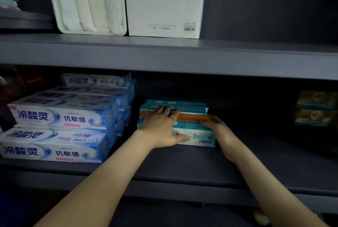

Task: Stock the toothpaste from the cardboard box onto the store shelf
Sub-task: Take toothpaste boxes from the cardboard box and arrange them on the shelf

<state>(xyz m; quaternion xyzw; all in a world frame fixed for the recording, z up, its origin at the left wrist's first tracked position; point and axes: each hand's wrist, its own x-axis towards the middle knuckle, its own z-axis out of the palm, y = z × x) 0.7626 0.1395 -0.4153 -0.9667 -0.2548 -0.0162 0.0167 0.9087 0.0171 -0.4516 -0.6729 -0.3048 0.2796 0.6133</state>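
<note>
A small stack of teal toothpaste boxes (195,131), one with an orange top (193,117), sits in the middle of the dark lower shelf (182,164). My left hand (161,128) lies over the left end of the front box, fingers stretched across the top and thumb against its front face. My right hand (217,129) holds the right end of the same stack, fingers wrapped around the corner. The cardboard box is out of view.
Blue-and-white toothpaste boxes (60,126) are stacked on the left of the same shelf. Small packs (316,107) sit far right in the dark. The upper shelf (164,51) carries a pack of white cloths (87,5) and a white carton (164,5).
</note>
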